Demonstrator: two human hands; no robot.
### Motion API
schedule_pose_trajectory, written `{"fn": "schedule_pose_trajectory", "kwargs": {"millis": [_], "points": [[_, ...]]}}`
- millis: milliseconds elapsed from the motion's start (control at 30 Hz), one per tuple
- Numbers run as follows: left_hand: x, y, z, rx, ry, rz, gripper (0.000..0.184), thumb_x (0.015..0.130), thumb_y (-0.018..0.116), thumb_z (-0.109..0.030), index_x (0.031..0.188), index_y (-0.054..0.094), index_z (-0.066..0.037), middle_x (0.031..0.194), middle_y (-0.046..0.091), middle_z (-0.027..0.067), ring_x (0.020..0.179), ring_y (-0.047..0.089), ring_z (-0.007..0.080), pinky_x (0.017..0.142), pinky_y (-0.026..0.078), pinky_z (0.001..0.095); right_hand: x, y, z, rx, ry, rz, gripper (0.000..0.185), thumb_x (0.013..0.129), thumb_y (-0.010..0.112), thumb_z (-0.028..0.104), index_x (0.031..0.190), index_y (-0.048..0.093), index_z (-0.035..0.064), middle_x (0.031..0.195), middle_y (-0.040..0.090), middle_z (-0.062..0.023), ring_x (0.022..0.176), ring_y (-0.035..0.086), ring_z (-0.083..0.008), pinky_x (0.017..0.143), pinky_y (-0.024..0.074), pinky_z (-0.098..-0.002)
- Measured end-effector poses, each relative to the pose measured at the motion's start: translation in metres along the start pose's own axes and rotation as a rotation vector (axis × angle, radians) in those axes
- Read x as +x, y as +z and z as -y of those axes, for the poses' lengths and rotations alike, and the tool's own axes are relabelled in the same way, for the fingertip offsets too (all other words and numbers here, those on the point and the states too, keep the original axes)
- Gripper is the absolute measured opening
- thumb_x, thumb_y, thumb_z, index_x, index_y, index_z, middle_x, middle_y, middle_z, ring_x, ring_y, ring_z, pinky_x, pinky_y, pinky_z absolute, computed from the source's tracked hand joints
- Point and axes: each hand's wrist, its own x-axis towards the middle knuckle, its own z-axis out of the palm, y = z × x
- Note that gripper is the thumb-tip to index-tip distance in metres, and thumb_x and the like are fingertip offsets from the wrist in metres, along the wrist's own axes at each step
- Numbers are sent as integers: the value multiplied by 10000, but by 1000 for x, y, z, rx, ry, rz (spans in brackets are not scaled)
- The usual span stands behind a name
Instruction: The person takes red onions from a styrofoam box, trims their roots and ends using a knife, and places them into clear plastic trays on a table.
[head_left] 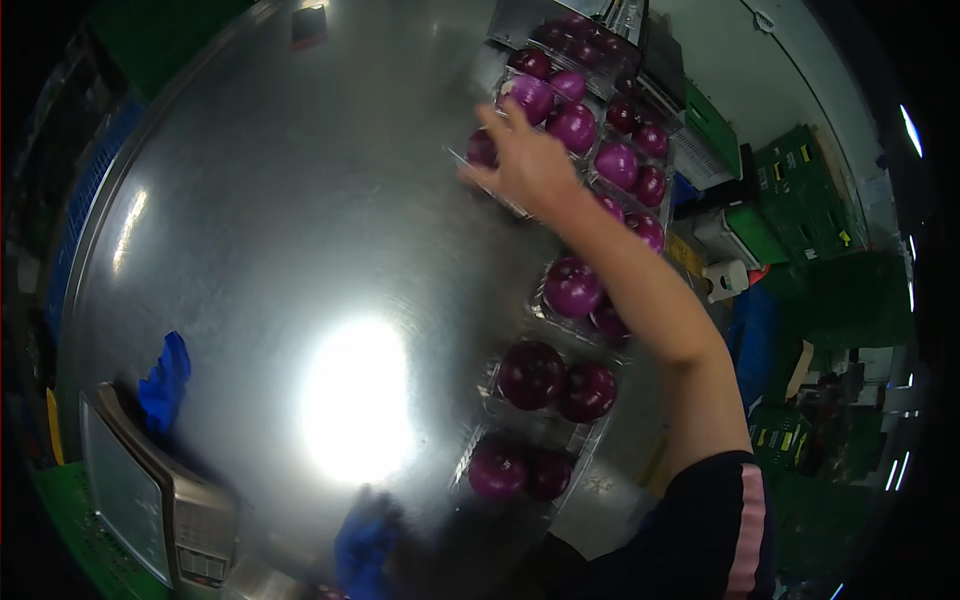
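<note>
Centrally right, red onions sit in clear plastic trays along the right side of a shiny metal desk, crowded together at the upper end and in separate pairs lower down. The bare right hand reaches over the upper trays, its fingers spread; one onion shows between thumb and forefinger, though I cannot tell whether the hand touches it. A dark sleeve with a pink stripe covers the upper arm. At the bottom edge is a blurred blue shape, seemingly the gloved left hand; its finger position cannot be told. Farther left, a crumpled blue glove lies beside a scale. Green crates stand beyond the desk, at right.
</note>
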Motion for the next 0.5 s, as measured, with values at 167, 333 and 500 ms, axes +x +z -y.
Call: {"fn": "schedule_pose_trajectory", "kwargs": {"millis": [167,333,500], "points": [[-11,-13,4,-49,-43,-24,304,881,624,-55,1175,652,17,1136,678,123,1059,613,227,973,474,368,-36,18,-10,-78,-84,199,629,843,675,193,1414,413,165,1551,336,-155,853,694,-386,753,573,-463],[-50,-43,9,75,-56,-94,432,897,662,-86,1300,562,35,1283,616,141,1176,570,236,1031,442,374,-42,13,-27,-157,-113,202,697,824,712,180,1447,399,171,1563,317,-151,1001,674,-362,840,564,-459],[-113,-92,13,33,108,-268,328,937,586,-76,1255,628,-2,1305,617,121,1134,605,205,997,466,343,-83,-31,41,349,-259,-12,637,822,765,197,1387,505,56,1334,581,-201,1202,586,-362,960,493,-426]]}}
